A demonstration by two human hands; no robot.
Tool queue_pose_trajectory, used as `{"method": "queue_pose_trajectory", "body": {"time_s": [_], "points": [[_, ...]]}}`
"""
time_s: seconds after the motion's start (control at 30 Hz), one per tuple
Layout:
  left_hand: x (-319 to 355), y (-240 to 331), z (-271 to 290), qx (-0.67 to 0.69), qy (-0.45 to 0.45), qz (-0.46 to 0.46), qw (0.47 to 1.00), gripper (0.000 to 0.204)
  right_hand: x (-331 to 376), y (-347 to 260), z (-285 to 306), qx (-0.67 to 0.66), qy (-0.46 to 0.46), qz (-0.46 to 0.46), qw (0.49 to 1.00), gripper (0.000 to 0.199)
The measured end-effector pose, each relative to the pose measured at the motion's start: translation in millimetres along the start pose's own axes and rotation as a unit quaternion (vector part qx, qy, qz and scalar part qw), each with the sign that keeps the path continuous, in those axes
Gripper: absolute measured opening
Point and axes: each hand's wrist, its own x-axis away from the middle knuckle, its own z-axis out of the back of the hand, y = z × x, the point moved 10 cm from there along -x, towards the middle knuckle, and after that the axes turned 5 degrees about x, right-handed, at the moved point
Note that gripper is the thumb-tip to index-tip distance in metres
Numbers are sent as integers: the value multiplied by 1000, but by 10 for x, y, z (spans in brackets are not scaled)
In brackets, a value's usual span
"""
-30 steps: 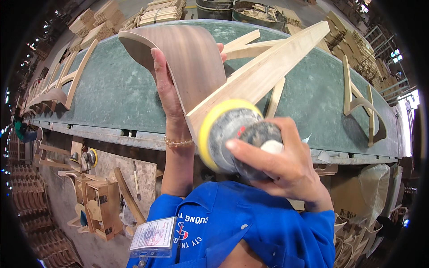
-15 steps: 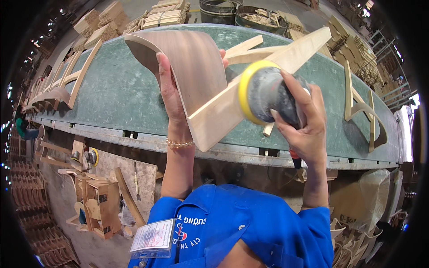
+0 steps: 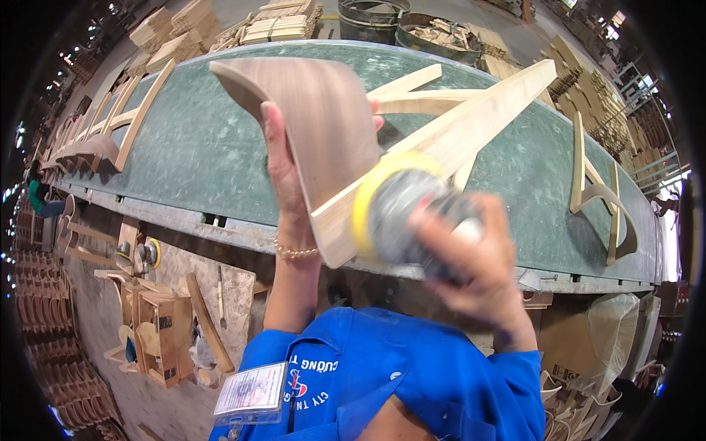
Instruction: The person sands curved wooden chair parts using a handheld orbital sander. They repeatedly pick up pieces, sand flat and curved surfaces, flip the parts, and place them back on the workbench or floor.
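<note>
My left hand (image 3: 283, 173) grips a wooden chair frame with a curved, brown-grained backrest panel (image 3: 320, 110). Its thumb shows along the panel's near-left edge, and fingertips come out on the far side. A long pale wooden leg (image 3: 471, 121) slants from the panel up to the right. In my right hand (image 3: 478, 257), smeared by motion, is a grey orbital sander (image 3: 408, 209) with a yellow pad rim. The sander's pad lies against the near end of the pale leg, close to the panel's lower corner. Other pale bars of the frame rest over the bench.
The long green-topped workbench (image 3: 213, 158) stretches across the view. Similar chair frames stand at its left end and a chair frame (image 3: 616, 195) at its right. Beyond are stacked wood pieces (image 3: 279, 26) and a dark round bin (image 3: 434, 37). A wooden box (image 3: 165, 331) stands on the floor at lower left.
My right hand has brought the sander left and down along the leg toward the panel's corner. My left hand still holds the frame, which has shifted slightly.
</note>
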Motion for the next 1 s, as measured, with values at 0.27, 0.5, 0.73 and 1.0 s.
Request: {"method": "queue_pose_trajectory", "body": {"time_s": [0.27, 0.5, 0.73, 1.0], "points": [[-20, -14, 22, 44, 5, 7, 999, 80, -142, 515, 183, 7, 12, 11, 1000, 78], [-77, 15, 84, 2, 64, -64, 996, 75, -287, 2616, 1215, 27, 231, -136, 963, 68], [-241, 75, -92, -42, -122, -16, 991, 72, -162, 3164, 1399, -26, 261, -151, 953, 68], [-795, 564, -94, 47, -161, 143, 975, 80, 783, 2724, -856, -113, 40, -205, 971, 90]]}}
